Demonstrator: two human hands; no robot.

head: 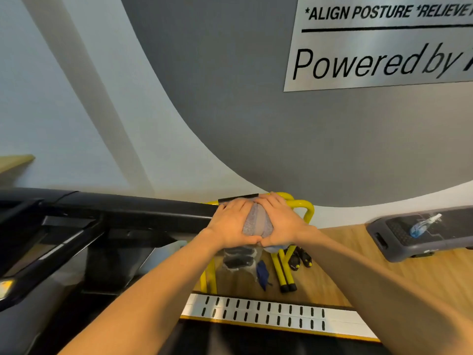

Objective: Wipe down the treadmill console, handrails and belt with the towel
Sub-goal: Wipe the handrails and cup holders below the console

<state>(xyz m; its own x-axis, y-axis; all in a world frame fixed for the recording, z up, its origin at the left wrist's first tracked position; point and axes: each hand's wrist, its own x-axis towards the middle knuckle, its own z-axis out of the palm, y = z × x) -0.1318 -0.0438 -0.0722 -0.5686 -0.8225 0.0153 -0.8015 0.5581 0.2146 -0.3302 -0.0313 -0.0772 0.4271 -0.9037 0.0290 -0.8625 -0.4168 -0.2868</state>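
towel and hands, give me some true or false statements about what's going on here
1. Both hands press a grey towel onto the end of the black handrail. True.
2. The left hand hangs idle at the person's side. False: it is on the towel, beside the right hand.
3. A spray bottle lies on the grey step platform. True.
4. The towel is bright red. False: it is grey.

Arms: both forearms were bare, no sleeves reaching into view.
Left hand [231,224]: was bare, ungloved.
Right hand [280,221]: was bare, ungloved.
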